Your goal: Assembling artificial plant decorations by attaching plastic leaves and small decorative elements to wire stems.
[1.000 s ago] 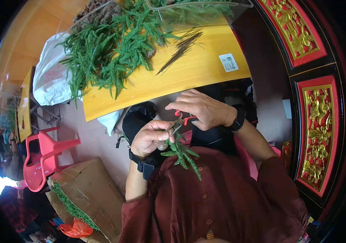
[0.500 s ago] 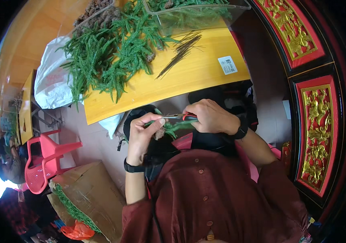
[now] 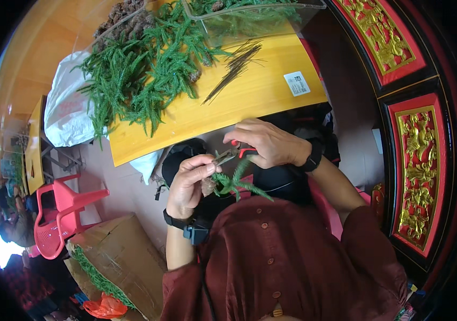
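Note:
My left hand (image 3: 190, 181) pinches the stem end of a green artificial pine sprig (image 3: 237, 185) in front of my lap. A brown pine cone (image 3: 207, 186) hangs just under its fingers, beside the sprig. My right hand (image 3: 271, 142) is closed around the red handles of a pair of pliers (image 3: 226, 157). The metal jaws reach to the left fingertips, where the stem is. Whether the jaws grip anything there is too small to tell. The sprig's needled branches spread down and to the right, below the pliers.
On the yellow table (image 3: 175, 125) lie a heap of green sprigs (image 3: 127, 80), thin brown wires (image 3: 234, 69) and a white label (image 3: 297, 84). Pine cones (image 3: 124, 21) and a clear plastic bin (image 3: 250, 24) stand behind. A pink chair (image 3: 60, 214) and cardboard box (image 3: 119, 257) are at left.
The pliers have tilted, with their red handles now spread apart more visibly. My right hand has shifted slightly up and left. The sprig's branches have swung lower and fanned out; my left wrist has turned.

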{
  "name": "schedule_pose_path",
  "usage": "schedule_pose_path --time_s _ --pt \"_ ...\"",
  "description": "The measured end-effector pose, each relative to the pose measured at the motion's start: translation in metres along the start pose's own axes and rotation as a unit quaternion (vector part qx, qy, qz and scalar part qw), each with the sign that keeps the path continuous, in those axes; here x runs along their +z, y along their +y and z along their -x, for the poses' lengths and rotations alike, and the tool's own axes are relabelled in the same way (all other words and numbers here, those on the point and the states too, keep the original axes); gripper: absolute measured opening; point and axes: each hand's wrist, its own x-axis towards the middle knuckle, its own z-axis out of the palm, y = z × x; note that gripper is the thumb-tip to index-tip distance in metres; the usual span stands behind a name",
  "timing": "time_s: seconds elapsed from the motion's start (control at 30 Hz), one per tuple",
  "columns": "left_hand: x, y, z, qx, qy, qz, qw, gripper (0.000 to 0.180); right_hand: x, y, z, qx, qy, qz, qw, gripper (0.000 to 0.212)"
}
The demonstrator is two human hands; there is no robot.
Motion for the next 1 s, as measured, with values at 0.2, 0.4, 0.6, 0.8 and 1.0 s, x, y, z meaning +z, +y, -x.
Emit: schedule_pose_path --time_s 0.2,0.4,0.6,0.8,1.0 --pt "-0.005 -0.020 -0.006 -0.072 -0.089 0.126 0.985 0.017 -0.001 -0.009 -0.013 -0.048 -0.004 -0.023 0.999 0.036" --pt "0.002 -0.013 -0.006 -0.008 -0.088 0.089 0.992 0.012 0.007 -0.004 -0.003 0.004 -0.006 -0.040 0.999 0.026" --pt "0.016 -0.018 -0.009 0.146 0.141 -0.183 0.962 0.005 0.009 -0.018 0.007 0.186 -0.086 0.012 0.979 0.021" --pt "0.021 -0.020 -0.010 0.186 0.180 -0.196 0.946 0.008 0.010 -0.012 0.011 0.163 -0.007 0.008 0.987 0.026" --pt "0.014 -0.016 -0.008 0.086 0.107 -0.089 0.987 0.011 0.000 0.006 0.007 0.049 -0.010 -0.002 0.999 0.039"
